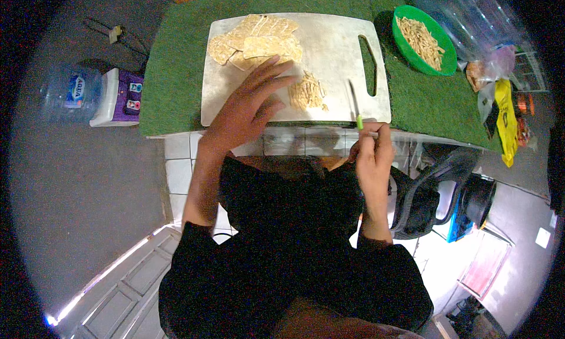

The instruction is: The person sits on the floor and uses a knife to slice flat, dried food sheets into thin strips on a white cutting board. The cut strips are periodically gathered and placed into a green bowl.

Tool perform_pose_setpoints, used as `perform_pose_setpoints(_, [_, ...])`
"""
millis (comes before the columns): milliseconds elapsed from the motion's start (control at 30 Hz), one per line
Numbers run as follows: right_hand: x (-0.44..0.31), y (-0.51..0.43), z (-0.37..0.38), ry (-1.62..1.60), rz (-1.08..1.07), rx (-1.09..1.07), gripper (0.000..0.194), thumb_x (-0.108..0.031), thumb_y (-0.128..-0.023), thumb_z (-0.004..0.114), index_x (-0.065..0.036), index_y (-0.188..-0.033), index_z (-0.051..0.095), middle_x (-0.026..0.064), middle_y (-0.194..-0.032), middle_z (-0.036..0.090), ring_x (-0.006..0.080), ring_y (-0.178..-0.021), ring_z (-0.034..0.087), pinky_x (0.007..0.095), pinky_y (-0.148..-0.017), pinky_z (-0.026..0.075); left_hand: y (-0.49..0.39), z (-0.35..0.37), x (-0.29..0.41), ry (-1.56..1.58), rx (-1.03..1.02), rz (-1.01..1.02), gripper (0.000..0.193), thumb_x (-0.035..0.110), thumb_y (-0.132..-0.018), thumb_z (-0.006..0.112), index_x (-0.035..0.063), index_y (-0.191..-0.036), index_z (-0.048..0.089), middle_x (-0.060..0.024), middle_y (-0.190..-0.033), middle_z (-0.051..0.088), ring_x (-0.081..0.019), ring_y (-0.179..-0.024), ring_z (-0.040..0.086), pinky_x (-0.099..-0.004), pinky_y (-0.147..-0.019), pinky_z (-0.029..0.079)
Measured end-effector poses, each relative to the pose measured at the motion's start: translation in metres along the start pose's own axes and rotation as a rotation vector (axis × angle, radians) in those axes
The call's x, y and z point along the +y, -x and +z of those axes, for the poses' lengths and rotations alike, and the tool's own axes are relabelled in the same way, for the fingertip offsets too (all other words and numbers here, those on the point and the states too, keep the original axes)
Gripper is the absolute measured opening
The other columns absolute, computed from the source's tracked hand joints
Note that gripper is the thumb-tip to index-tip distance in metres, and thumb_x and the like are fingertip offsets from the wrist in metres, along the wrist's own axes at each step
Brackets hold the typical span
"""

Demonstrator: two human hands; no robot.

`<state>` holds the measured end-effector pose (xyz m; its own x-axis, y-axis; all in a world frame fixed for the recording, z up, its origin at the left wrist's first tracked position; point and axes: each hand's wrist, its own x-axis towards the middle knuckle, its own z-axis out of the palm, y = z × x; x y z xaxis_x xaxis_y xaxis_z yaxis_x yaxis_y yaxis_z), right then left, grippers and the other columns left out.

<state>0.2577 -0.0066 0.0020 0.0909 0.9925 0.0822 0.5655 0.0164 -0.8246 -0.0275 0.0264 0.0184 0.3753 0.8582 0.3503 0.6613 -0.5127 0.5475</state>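
A pale cutting board (pixel 340 52) lies before me with thin slices of what looks like tempeh (pixel 269 46) stacked at its far left. A small pile of thin cut strips (pixel 307 93) is near the board's middle. My left hand (pixel 251 102) hovers with fingers apart at the left of that pile, its fingertips close to the slices; it holds nothing. At the board's front edge, my right hand (pixel 374 151) grips a small knife (pixel 354 100) by its light green handle. The blade points away from me over the board, apart from the strips.
On the green table covering (pixel 176 91), a green bowl (pixel 399 43) of similar strips stands right of the board. Plastic bags, one yellow (pixel 505 122), lie along the right edge. A large water bottle (pixel 73 91) is at the left, and a black chair (pixel 428 202) stands near my right side.
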Motion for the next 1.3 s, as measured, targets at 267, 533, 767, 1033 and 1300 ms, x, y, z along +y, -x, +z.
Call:
perform_pose_setpoints(267, [-0.010, 0.017, 0.026, -0.179, 0.065, -0.064, 0.012, -0.016, -0.104, 0.053, -0.004, -0.106, 0.054, 0.0186, -0.070, 0.061, 0.0324, -0.059, 0.062, 0.0442, -0.056, 0.048, -0.039, 0.002, -0.006, 0.223, -0.265, 0.124, 0.060, 0.009, -0.099, 0.056, 0.0122, -0.157, 0.040, -0.0109, -0.169, 0.026, -0.0331, -0.157, 0.018, -0.0447, -0.128, 0.017])
perform_pose_setpoints(533, [-0.020, 0.019, 0.040, -0.106, -0.065, -0.042, 0.013, -0.015, -0.105, 0.049, -0.004, -0.113, 0.049, 0.0218, -0.077, 0.064, 0.0443, -0.066, 0.065, 0.0510, -0.060, 0.051, -0.047, 0.009, -0.004, 0.064, -0.339, 0.247, 0.078, -0.009, -0.086, 0.055, 0.0173, -0.158, 0.038, -0.0066, -0.170, 0.023, -0.0356, -0.155, 0.025, -0.0477, -0.125, 0.030])
perform_pose_setpoints(767, [-0.032, 0.019, 0.041, -0.132, -0.049, -0.097, 0.014, -0.015, -0.105, 0.048, -0.005, -0.115, 0.047, 0.0241, -0.077, 0.063, 0.0475, -0.068, 0.065, 0.0547, -0.059, 0.049, -0.057, 0.012, -0.004, 0.035, -0.440, 0.289, 0.054, 0.007, -0.096, 0.051, 0.0160, -0.149, 0.053, -0.0064, -0.162, 0.042, -0.0330, -0.154, 0.030, -0.0439, -0.124, 0.031])
perform_pose_setpoints(1033, [-0.037, 0.023, 0.052, -0.084, -0.091, -0.026, 0.006, -0.009, -0.107, 0.050, -0.003, -0.108, 0.047, 0.0091, -0.060, 0.052, 0.0197, -0.049, 0.053, 0.0366, -0.047, 0.040, -0.040, 0.020, 0.010, 0.156, -0.310, 0.054, 0.048, 0.006, -0.095, 0.051, 0.0154, -0.141, 0.062, -0.0067, -0.154, 0.053, -0.0285, -0.147, 0.043, -0.0397, -0.119, 0.039])
perform_pose_setpoints(1300, [-0.036, 0.026, 0.069, -0.145, -0.172, 0.061, 0.006, -0.009, -0.108, 0.049, -0.005, -0.107, 0.045, 0.0051, -0.063, 0.048, 0.0132, -0.052, 0.046, 0.0326, -0.049, 0.039, -0.032, 0.027, 0.016, 0.086, -0.171, 0.075, 0.045, 0.006, -0.093, 0.051, 0.0121, -0.135, 0.066, -0.0112, -0.146, 0.059, -0.0298, -0.139, 0.052, -0.0402, -0.113, 0.045])
